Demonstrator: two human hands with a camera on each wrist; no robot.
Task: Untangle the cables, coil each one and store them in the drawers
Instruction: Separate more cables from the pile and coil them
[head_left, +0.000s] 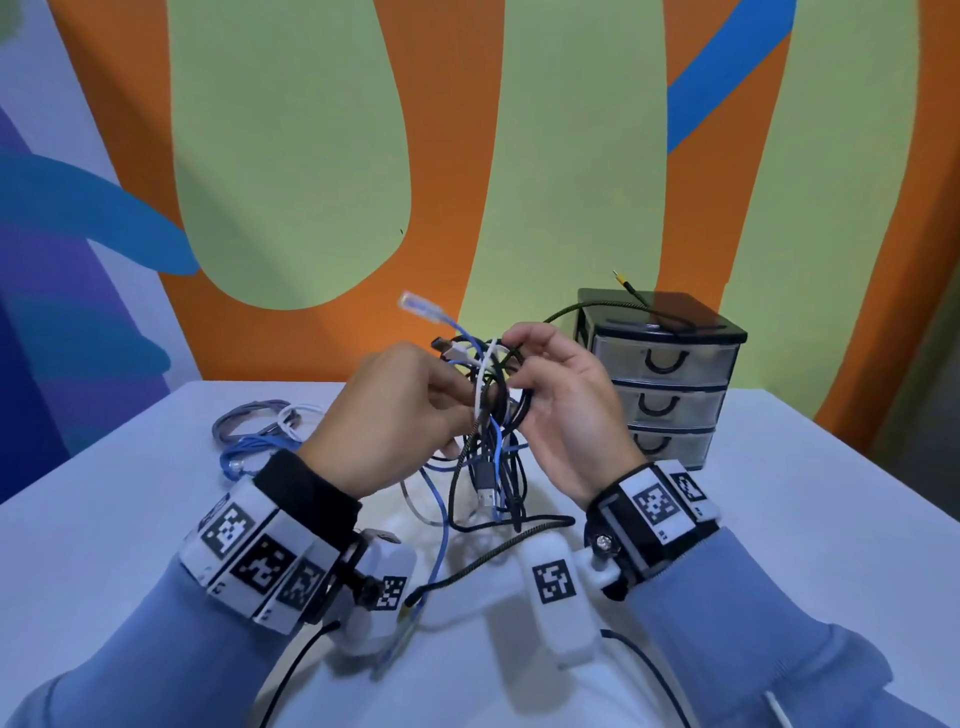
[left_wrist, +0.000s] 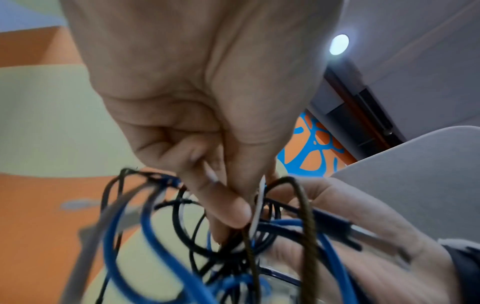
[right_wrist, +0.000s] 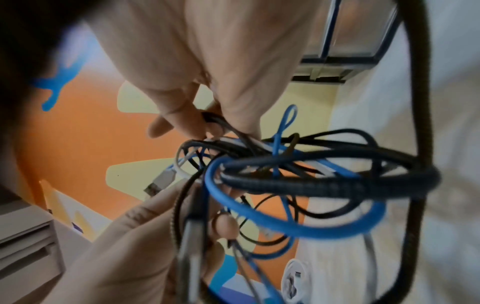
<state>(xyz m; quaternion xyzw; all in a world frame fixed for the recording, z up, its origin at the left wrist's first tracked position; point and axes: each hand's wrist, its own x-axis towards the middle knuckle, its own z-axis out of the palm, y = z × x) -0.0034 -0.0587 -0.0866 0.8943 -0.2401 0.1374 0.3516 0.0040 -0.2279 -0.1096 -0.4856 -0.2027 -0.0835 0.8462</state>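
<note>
Basically both hands, left hand (head_left: 400, 410) and right hand (head_left: 563, 400), pinch the cable tangle (head_left: 491, 415) held above the table (head_left: 779, 519), probably so loops hang free for picking apart, with the drawers (head_left: 667, 382) waiting shut nearby.

I wear light blue sleeves (head_left: 779, 613) and a black cuff (head_left: 311, 488) at my left wrist. Both wrists carry bands of white blocks printed with black square markers (head_left: 655, 503), and white camera housings (head_left: 558, 587) hang beneath, trailing thin black cables (head_left: 296, 670).

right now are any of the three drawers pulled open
No, all three drawers of the drawer unit sit flush and closed.
</note>
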